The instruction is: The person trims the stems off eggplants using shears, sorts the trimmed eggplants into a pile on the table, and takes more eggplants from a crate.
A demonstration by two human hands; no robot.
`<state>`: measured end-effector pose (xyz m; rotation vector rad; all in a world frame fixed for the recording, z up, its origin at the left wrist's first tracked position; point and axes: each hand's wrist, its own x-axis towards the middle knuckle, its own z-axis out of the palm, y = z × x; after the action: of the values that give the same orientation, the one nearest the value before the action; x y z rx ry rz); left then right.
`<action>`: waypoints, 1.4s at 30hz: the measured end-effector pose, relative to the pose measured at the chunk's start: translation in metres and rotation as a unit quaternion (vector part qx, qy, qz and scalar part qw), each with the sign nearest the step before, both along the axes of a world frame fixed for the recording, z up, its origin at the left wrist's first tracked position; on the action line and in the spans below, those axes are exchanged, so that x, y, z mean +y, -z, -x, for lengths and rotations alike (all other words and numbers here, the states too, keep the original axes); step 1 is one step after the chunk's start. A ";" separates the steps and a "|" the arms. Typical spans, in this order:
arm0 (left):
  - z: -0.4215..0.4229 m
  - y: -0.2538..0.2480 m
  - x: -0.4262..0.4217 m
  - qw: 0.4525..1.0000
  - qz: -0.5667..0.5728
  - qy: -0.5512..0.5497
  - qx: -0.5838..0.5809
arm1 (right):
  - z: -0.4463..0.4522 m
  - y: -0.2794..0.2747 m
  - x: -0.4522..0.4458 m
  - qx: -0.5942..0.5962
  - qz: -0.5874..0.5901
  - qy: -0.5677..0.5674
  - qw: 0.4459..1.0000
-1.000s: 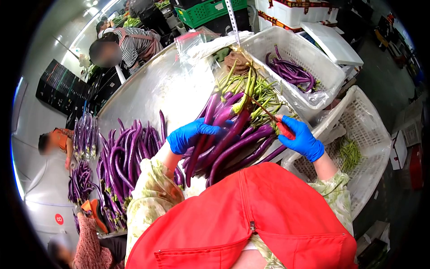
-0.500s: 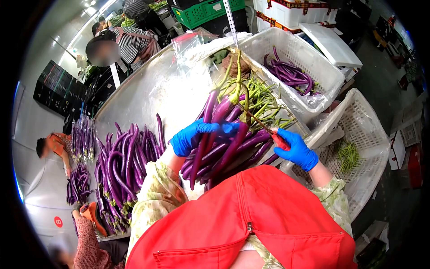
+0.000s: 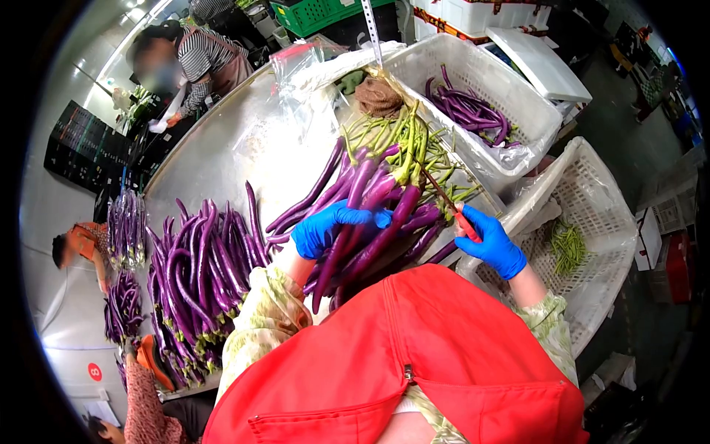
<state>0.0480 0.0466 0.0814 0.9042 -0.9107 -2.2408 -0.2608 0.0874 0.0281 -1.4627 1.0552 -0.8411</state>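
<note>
Blue-gloved, my left hand (image 3: 336,228) is wrapped round several long purple eggplants (image 3: 373,251) with green stems pointing away from me. My right hand (image 3: 488,243), also gloved, is closed on the red handle of a thin-bladed tool (image 3: 467,226). The dark blade reaches up and left to the stems of the held eggplants. Behind them lies a heap of cut green stems (image 3: 444,159), with a brown cloth (image 3: 377,96) at its far end. More eggplants (image 3: 196,266) are piled left of my left hand.
A white crate (image 3: 532,118) holds eggplants at the back right. A lined basket (image 3: 599,274) with green stems (image 3: 568,246) stands at the right. Clear plastic bags (image 3: 296,96) lie on the metal table (image 3: 214,159). Co-workers stand across and at the left; one wears stripes (image 3: 211,55).
The held stems have shifted right and down, nearer the blade. More loose eggplants show beyond my left hand. The co-worker in stripes has moved an arm. The whole view has shifted slightly.
</note>
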 end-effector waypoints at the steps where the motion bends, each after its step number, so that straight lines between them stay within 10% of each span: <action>1: 0.002 0.000 0.004 1.000 -0.012 -0.016 0.011 | 0.001 0.000 0.000 0.020 0.003 0.001 1.000; 19: -0.009 -0.010 0.006 0.991 -0.057 0.102 -0.057 | 0.008 0.038 0.002 -0.094 -0.101 -0.054 0.989; 26: -0.014 -0.001 0.012 0.984 -0.116 0.094 -0.095 | 0.002 0.028 0.015 0.128 -0.084 -0.051 0.987; 35: -0.010 -0.008 0.029 0.980 -0.011 0.097 -0.175 | 0.004 0.010 0.009 -0.111 -0.197 -0.080 0.971; 42: -0.010 -0.011 0.039 0.970 0.049 0.075 -0.225 | 0.004 -0.010 0.003 -0.072 -0.242 -0.157 0.955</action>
<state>0.0581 0.0857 0.0926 1.3682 -1.3180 -2.1247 -0.2645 0.0901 0.0378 -1.0923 0.8150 -0.4139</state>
